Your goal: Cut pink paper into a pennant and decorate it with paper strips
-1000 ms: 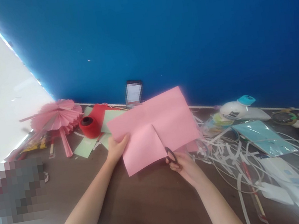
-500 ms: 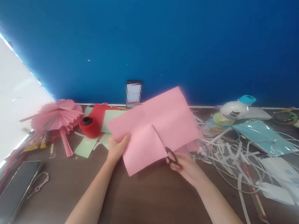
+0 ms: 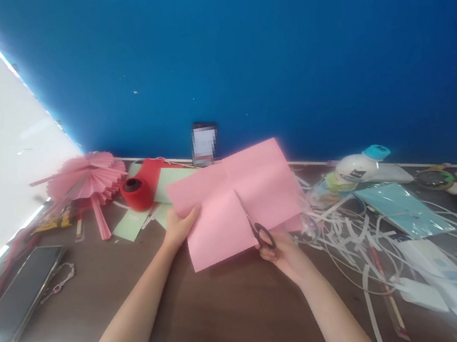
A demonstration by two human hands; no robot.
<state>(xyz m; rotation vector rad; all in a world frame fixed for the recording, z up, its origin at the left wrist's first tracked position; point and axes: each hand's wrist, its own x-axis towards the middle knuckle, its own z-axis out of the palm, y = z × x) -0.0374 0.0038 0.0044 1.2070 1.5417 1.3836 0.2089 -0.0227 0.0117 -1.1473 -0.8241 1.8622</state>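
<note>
A pink sheet of paper (image 3: pixel 215 225) is held up over the brown table, with a slit running inward from its near edge. My left hand (image 3: pixel 180 225) pinches the sheet's left side, thumb on top and fingers hidden beneath. In my right hand (image 3: pixel 279 249) is a pair of scissors (image 3: pixel 263 236); their black handle shows at the near edge of the paper and the blades lie in the slit. Another piece of pink paper (image 3: pixel 293 223) peeks out under the sheet at the right.
Pleated pink paper fans (image 3: pixel 89 181), a red roll (image 3: pixel 137 194) and green paper (image 3: pixel 131 224) lie at the back left. A phone (image 3: pixel 20 296) rests at the left edge. White paper strips and cables (image 3: pixel 351 232), a glue bottle (image 3: pixel 356 167) and a blue packet (image 3: pixel 403 210) crowd the right.
The scissors have turned and now show more of their handle and blades in the slit. The paper's far right corner has dipped slightly.
</note>
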